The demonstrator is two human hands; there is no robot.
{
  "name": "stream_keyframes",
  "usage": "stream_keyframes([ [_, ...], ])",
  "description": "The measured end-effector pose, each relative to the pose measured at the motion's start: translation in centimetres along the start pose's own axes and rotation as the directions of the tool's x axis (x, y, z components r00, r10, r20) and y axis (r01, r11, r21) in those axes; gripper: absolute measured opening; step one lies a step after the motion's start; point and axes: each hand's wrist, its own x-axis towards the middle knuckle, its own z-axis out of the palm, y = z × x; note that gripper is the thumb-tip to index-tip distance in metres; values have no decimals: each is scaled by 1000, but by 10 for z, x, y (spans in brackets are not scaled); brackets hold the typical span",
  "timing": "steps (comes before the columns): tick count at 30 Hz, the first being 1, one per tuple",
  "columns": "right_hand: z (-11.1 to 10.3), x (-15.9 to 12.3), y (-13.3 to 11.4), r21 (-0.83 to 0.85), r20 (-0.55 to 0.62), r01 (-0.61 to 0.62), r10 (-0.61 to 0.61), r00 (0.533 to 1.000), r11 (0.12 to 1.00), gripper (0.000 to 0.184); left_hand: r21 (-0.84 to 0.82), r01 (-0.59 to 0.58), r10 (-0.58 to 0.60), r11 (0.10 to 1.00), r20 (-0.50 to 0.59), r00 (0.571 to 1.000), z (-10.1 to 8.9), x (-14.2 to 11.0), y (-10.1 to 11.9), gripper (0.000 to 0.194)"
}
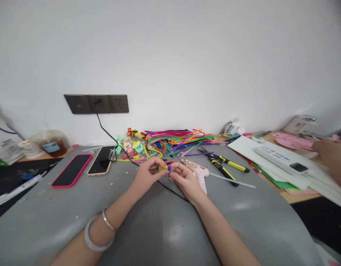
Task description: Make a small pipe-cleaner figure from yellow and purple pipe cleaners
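My left hand (150, 173) pinches a small yellow piece with a purple end (165, 168), perhaps a coiled pipe cleaner; its exact kind is too small to tell. The fingertips of my right hand (184, 179) close on the purple end of the same piece. Both hands are raised over the grey table (165, 229), near its middle. Just behind my right hand lies a pink glue gun (201, 173), with a clear glue stick (234, 180) sticking out of its back. Pliers with yellow and black handles (221, 166) rest to its right.
Bundled pipe cleaners (181, 138) and small colourful figures (131, 144) lie along the wall. Two phones, one pink-edged (72, 171) and one gold-edged (100, 161), are at left. A black cord (104, 129) runs from the wall socket across the table. Another person's hand (329, 151) is at far right, near papers (248, 151).
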Motion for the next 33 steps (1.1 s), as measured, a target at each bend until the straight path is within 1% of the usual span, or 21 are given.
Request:
stream_keyframes([
  [3,0,1,2,-38,-7,38,-39,999,999,30,8,45,-45,999,6,999,0,0,0,19],
  [5,0,1,3,-57,-9,61,-62,998,997,30,30,31,-31,999,18,999,0,-1,-1,19],
  [10,-1,2,4,-59,-16,103,-105,994,993,29,124,-81,79,989,24,997,-1,-2,-2,15],
  [16,-4,3,6,-55,-40,80,-82,996,995,28,242,-241,234,940,59,970,-4,-1,-1,11],
  [19,-4,3,7,-53,-56,87,-90,994,995,28,305,-265,255,915,74,964,-5,-1,0,11],
  [22,-2,2,6,-53,-53,89,-92,994,995,28,323,-219,212,921,59,976,-3,-2,2,10],
  [25,0,2,5,-7,-81,89,-89,993,996,36,276,-135,133,952,26,991,-1,-3,3,10],
  [28,2,2,4,42,-109,86,-81,991,995,45,169,-34,37,985,-14,999,2,-3,0,13],
  [30,3,2,3,37,-97,72,-69,993,997,43,67,14,-11,998,-35,999,2,-2,-3,16],
  [33,3,2,2,-15,-68,54,-55,996,998,37,-70,63,-67,996,-60,996,3,0,-9,21],
])
